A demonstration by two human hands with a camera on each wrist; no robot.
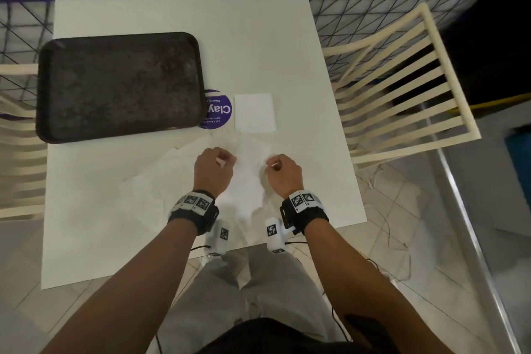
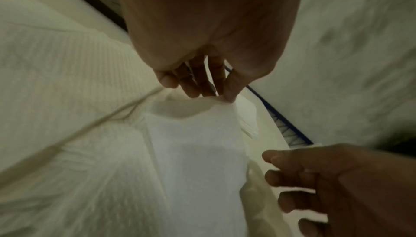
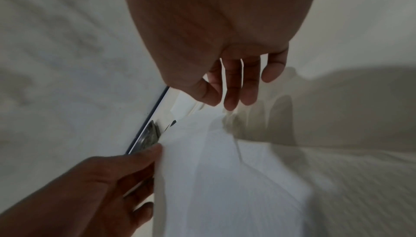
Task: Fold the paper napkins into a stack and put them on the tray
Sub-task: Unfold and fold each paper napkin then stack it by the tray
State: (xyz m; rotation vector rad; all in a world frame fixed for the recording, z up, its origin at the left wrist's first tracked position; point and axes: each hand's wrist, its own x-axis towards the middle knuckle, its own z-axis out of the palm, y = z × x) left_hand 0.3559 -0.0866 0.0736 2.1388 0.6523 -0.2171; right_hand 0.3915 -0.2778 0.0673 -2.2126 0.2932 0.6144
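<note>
A white paper napkin (image 1: 247,172) hangs between my two hands over the white table (image 1: 172,17). My left hand (image 1: 222,159) pinches its left top edge, and the left wrist view shows thumb and fingers closed on the napkin (image 2: 198,152). My right hand (image 1: 273,165) pinches the right top edge; in the right wrist view its fingertips (image 3: 230,105) meet on the sheet (image 3: 225,178). A folded napkin (image 1: 255,112) lies flat just beyond my hands. The dark tray (image 1: 117,86) sits at the table's left with nothing on it.
More unfolded napkins (image 1: 161,178) lie spread on the table left of and under my hands. A round purple sticker (image 1: 221,109) shows between tray and folded napkin. Cream slatted chairs stand at right (image 1: 402,89) and left (image 1: 17,138). A wire fence (image 1: 359,8) runs behind.
</note>
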